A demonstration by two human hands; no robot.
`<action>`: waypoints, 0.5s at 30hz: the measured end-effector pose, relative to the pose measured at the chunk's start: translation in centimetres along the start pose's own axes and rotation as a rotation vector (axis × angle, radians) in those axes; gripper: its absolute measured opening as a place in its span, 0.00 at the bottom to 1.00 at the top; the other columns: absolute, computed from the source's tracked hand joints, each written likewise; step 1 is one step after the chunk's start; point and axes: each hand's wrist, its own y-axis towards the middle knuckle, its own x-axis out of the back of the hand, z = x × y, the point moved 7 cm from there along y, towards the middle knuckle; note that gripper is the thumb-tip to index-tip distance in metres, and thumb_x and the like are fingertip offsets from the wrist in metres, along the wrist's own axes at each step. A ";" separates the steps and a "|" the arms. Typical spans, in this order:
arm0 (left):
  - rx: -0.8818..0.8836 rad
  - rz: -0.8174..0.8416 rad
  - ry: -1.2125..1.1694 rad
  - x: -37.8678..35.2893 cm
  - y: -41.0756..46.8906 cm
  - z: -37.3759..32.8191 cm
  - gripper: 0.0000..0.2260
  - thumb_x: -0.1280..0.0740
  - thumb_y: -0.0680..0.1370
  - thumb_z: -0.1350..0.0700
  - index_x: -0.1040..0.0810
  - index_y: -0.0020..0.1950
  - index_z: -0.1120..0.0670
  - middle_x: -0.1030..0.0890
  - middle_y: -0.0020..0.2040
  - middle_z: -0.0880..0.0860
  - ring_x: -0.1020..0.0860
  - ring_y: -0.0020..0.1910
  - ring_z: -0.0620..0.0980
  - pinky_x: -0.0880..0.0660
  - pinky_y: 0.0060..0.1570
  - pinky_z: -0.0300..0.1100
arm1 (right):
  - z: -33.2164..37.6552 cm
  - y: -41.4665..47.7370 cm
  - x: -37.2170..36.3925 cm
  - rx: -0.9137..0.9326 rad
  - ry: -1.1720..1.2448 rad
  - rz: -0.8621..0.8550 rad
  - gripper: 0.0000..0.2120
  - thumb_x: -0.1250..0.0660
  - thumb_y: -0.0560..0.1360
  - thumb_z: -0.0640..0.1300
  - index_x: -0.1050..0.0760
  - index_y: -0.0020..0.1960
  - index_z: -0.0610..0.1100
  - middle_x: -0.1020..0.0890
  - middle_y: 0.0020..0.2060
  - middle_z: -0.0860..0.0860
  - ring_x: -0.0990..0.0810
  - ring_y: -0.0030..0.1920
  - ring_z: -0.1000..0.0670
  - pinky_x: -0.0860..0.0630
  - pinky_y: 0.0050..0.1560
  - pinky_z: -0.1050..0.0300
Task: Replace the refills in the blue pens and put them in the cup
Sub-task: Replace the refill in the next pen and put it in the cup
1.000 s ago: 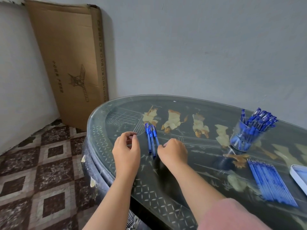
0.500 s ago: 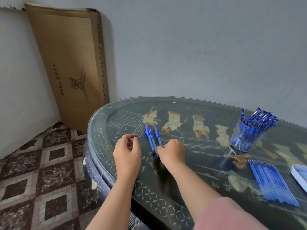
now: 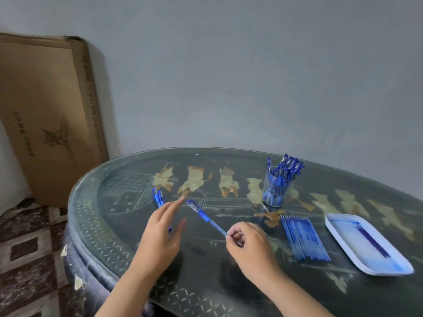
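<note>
My right hand (image 3: 249, 245) pinches one end of a blue pen (image 3: 204, 216) and holds it slanted just above the table, its capped end pointing up-left. My left hand (image 3: 160, 239) hovers open beside it, fingers spread, holding nothing. Two more blue pens (image 3: 158, 198) lie on the glass partly behind my left hand. A clear cup (image 3: 275, 191) full of blue pens stands at the back right. A row of blue refills (image 3: 302, 239) lies to the right of my right hand.
A white tray (image 3: 343, 243) with a blue refill in it sits at the far right. The round glass-topped table (image 3: 96, 225) has its edge at my left. A flat cardboard box (image 3: 50, 115) leans on the wall over patterned floor tiles.
My right hand has picked one pen out of the group of three and drawn it right and toward me. My left hand has opened. The camera has turned to the right.
</note>
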 end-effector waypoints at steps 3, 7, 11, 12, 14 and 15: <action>-0.141 0.148 0.029 -3.0 -0.8 -3.4 0.21 0.28 0.74 0.63 0.22 0.66 0.51 0.24 0.61 0.47 0.25 0.58 0.43 0.35 0.61 0.27 | -2.3 -2.0 2.9 0.079 -0.081 0.027 0.05 0.31 0.74 0.43 0.24 0.42 0.51 0.26 0.38 0.61 0.28 0.45 0.60 0.31 0.46 0.67; -0.099 0.176 -0.059 -4.6 -2.0 -5.6 0.14 0.26 0.73 0.62 0.18 0.54 0.47 0.26 0.48 0.42 0.25 0.45 0.38 0.32 0.47 0.25 | -5.1 -3.9 5.3 0.110 -0.051 0.061 0.07 0.32 0.76 0.42 0.24 0.43 0.53 0.26 0.40 0.61 0.28 0.49 0.58 0.31 0.50 0.65; -0.043 0.166 -0.099 -6.2 -3.2 -6.9 0.07 0.26 0.74 0.58 0.17 0.48 0.47 0.26 0.44 0.42 0.25 0.44 0.38 0.31 0.45 0.27 | -7.5 -5.3 5.7 0.092 -0.044 0.068 0.08 0.35 0.78 0.45 0.28 0.46 0.58 0.28 0.43 0.62 0.28 0.51 0.59 0.30 0.53 0.62; -0.041 0.170 -0.105 -6.7 -3.5 -7.3 0.06 0.26 0.74 0.58 0.17 0.48 0.47 0.26 0.43 0.42 0.25 0.44 0.37 0.31 0.45 0.26 | -7.7 -5.6 5.9 0.097 -0.052 0.036 0.06 0.35 0.77 0.48 0.28 0.48 0.60 0.28 0.43 0.63 0.28 0.50 0.59 0.30 0.54 0.61; -0.037 0.186 -0.117 -7.7 -4.2 -7.9 0.06 0.26 0.74 0.58 0.17 0.48 0.48 0.26 0.43 0.42 0.25 0.44 0.35 0.31 0.44 0.26 | -7.9 -6.0 5.6 0.106 -0.128 0.003 0.09 0.40 0.75 0.60 0.27 0.53 0.61 0.28 0.43 0.64 0.28 0.48 0.60 0.29 0.53 0.58; -0.041 0.196 -0.119 -8.2 -4.5 -8.1 0.05 0.26 0.73 0.58 0.17 0.47 0.49 0.27 0.43 0.42 0.25 0.43 0.35 0.31 0.44 0.25 | -7.8 -6.1 5.2 0.120 -0.193 -0.012 0.14 0.43 0.74 0.64 0.27 0.55 0.61 0.29 0.43 0.64 0.27 0.47 0.60 0.28 0.52 0.57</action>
